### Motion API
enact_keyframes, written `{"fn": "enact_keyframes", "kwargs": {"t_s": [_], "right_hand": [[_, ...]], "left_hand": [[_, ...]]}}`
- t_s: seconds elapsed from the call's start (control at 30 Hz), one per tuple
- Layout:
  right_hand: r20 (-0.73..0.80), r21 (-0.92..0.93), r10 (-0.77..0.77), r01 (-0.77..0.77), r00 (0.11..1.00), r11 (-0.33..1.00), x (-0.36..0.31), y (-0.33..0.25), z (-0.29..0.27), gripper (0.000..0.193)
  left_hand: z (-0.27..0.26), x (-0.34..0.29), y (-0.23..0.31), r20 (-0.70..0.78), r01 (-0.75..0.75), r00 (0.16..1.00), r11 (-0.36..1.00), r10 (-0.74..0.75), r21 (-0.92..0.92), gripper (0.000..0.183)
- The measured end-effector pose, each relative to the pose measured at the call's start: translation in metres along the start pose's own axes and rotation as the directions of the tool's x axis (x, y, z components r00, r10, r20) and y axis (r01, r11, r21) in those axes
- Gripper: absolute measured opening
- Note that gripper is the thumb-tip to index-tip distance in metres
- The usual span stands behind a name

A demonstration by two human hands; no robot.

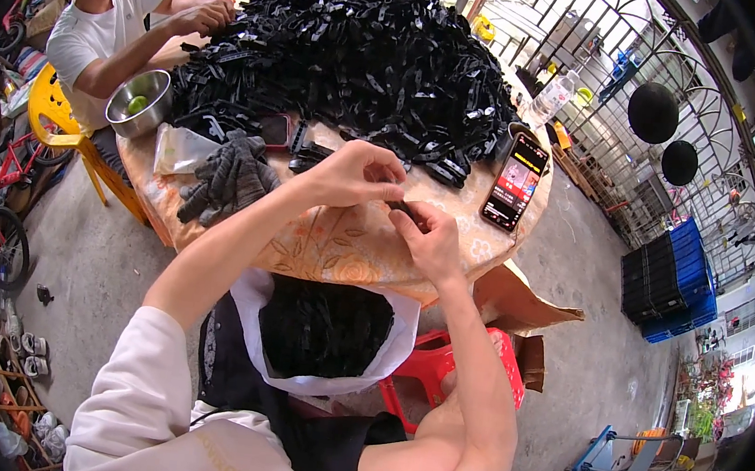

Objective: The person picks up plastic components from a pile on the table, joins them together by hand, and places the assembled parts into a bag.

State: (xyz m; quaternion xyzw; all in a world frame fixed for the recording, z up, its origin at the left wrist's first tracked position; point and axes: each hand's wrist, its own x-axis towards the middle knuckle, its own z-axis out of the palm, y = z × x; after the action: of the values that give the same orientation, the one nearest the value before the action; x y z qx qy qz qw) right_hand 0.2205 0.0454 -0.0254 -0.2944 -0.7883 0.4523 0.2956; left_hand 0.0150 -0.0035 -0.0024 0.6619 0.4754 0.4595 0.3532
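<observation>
My two hands meet above the near edge of the cloth-covered table [339, 250]. A small black piece [401, 209] is pinched between the thumb and fingers of my right hand [432, 244]. My left hand [356, 174] is just to its left, fingers curled and tips close to that piece; whatever they grip is hidden. Beyond my hands rises a large heap of black plastic strips [350, 58]. Below the table edge, a white sack [399, 339] stands open at my lap, with many black pieces [322, 326] inside.
A phone [516, 181] stands upright at the right of the table. Grey gloves [232, 179], a clear plastic bag [186, 151] and a metal bowl [139, 103] lie left. Another person [110, 23] sits at the far left, hands at the heap. A red stool [423, 369] stands below.
</observation>
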Motion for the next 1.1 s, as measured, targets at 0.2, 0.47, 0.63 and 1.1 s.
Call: {"fn": "enact_keyframes", "kwargs": {"t_s": [0.2,0.47,0.63,1.1], "right_hand": [[0.420,0.180,0.070,-0.159,0.905,0.971,-0.003,-0.008,-0.027,0.022],[0.511,0.043,-0.002,-0.023,0.859,0.999,-0.003,-0.011,-0.035,0.018],[0.494,0.077,-0.026,-0.015,0.869,0.997,-0.005,-0.011,-0.033,0.014],[0.517,0.010,-0.094,0.104,0.851,0.995,-0.002,-0.003,-0.033,0.018]], "left_hand": [[-0.013,0.002,-0.012,-0.298,-0.122,0.860,0.734,0.414,0.668,0.022],[-0.016,-0.005,-0.023,-0.190,-0.050,0.951,0.729,0.243,0.683,0.024],[-0.013,-0.003,-0.026,-0.229,-0.042,0.940,0.752,0.253,0.658,0.023],[-0.017,-0.002,-0.030,-0.214,-0.040,0.949,0.763,0.231,0.645,0.019]]}}
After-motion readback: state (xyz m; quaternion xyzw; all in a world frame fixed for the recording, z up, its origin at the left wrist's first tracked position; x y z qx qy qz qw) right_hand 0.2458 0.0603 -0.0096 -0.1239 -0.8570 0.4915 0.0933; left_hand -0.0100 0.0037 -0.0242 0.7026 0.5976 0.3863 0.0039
